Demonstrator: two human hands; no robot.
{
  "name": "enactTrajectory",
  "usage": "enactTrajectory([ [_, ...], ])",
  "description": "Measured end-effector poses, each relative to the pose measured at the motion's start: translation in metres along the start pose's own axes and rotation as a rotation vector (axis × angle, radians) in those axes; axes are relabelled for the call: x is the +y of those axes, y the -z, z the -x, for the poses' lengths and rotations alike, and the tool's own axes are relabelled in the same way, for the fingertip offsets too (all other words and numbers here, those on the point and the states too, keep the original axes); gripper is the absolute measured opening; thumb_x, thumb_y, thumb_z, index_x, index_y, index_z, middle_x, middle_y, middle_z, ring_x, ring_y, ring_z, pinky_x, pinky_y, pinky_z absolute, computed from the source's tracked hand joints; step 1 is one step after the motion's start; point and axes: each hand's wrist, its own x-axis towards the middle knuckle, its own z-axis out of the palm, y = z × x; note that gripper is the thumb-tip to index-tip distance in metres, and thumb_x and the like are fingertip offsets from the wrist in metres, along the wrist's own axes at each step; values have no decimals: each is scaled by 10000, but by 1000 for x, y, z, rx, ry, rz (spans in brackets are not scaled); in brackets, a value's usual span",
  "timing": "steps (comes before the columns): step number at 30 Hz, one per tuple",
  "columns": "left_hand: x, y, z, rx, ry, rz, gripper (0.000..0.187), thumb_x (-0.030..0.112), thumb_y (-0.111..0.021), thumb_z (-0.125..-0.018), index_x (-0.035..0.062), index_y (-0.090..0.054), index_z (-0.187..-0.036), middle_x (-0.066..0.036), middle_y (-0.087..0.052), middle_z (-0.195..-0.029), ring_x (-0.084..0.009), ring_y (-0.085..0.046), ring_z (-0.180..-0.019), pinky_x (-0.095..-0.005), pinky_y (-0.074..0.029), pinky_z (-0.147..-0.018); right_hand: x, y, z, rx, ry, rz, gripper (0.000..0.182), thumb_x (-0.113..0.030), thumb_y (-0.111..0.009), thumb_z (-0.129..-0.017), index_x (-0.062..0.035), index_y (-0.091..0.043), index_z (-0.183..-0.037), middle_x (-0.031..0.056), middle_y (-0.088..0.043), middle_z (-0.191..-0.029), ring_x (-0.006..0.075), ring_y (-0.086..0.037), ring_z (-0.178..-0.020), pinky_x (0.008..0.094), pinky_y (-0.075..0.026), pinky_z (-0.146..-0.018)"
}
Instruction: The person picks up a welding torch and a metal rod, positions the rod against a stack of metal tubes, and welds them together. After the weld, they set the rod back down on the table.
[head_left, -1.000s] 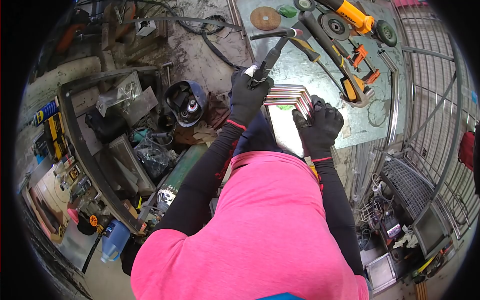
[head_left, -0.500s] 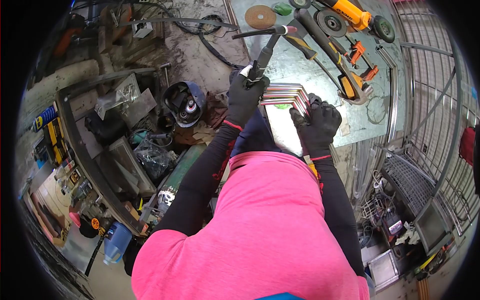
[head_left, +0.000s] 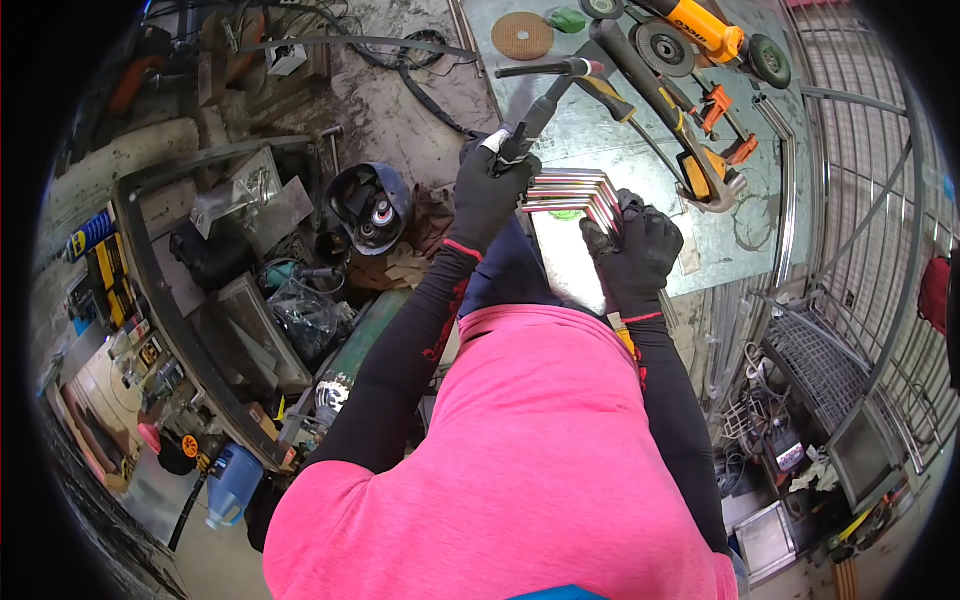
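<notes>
My left hand [head_left: 492,188], in a black glove, is wrapped round the handle of a TIG welding torch [head_left: 541,117]. The torch head, with its long black back cap and reddish cup, points up and away over the bench. My gloved right hand [head_left: 637,243] grips the right leg of a nested set of shiny, angled metal tubes [head_left: 572,187], thumb on the inner side and fingers outside. My left hand is right by the other end of these tubes. A brightly lit pale surface shows beneath them.
On the metal bench [head_left: 735,255] lie a hammer [head_left: 672,120], an orange angle grinder [head_left: 705,28], orange clamps [head_left: 716,106] and a cutting disc [head_left: 522,36]. A welding helmet [head_left: 368,208] sits left of my arm. A green cylinder [head_left: 366,335] stands below it.
The torch has tilted, its head shifting slightly right and down. My left hand has turned a little with it; my right hand stays on the tubes.
</notes>
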Motion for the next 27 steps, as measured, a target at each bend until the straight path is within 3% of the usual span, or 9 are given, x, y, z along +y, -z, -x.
enactTrajectory([
  [5,-10,-4,0,33,58,142,482,46,-708,-961,-14,-578,-1421,-51,-727,-1102,-113,-683,-972,-282,-561,-858,1,0,-1,-3,-11,-2,646,-553,-832,-812,-78,-728,-1237,118,-689,-1043,326,-642,-996,498,-472,-933],
  [7,-14,-3,-3,82,-10,112,472,83,-799,-901,14,-655,-1345,-19,-723,-1036,-95,-673,-898,-268,-552,-790,1,0,-1,9,-7,-16,647,-552,-833,-811,-74,-729,-1234,121,-688,-1038,327,-642,-992,498,-472,-929],
  [10,-6,0,-2,8,14,93,512,59,-716,-959,-13,-569,-1445,-43,-724,-1096,-110,-680,-967,-281,-558,-864,0,-1,0,7,-3,4,646,-555,-832,-811,-71,-730,-1227,129,-690,-1040,330,-644,-994,497,-472,-933],
  [12,-3,-3,0,20,27,107,509,60,-718,-959,-12,-572,-1441,-42,-725,-1095,-110,-680,-968,-281,-558,-865,0,1,0,-31,-18,47,626,-591,-790,-840,-91,-714,-1209,91,-699,-1102,285,-655,-1043,490,-476,-979],
  [16,-5,-3,0,36,24,103,506,58,-724,-953,-9,-581,-1433,-40,-727,-1092,-108,-680,-966,-282,-558,-865,1,1,0,-42,-28,37,634,-595,-793,-834,-91,-711,-1210,92,-703,-1105,287,-657,-1046,492,-477,-980],
  [18,-6,-3,-2,32,23,109,505,57,-724,-952,-8,-581,-1432,-40,-728,-1092,-109,-681,-965,-282,-559,-865,1,0,-1,2,5,-7,646,-550,-841,-805,-61,-726,-1210,133,-684,-1030,333,-640,-980,498,-468,-927],
  [21,-7,-2,-2,25,22,109,506,55,-725,-951,-6,-581,-1432,-40,-729,-1093,-111,-682,-963,-282,-559,-863,1,1,1,-39,-19,41,639,-588,-796,-835,-89,-705,-1224,85,-707,-1113,289,-656,-1053,492,-473,-987],
  [27,-4,-3,-1,35,39,103,498,54,-719,-956,-14,-579,-1429,-46,-731,-1097,-111,-683,-965,-282,-560,-861,0,2,0,-44,-18,37,641,-586,-790,-842,-89,-697,-1237,83,-702,-1123,289,-650,-1046,489,-471,-993],
])
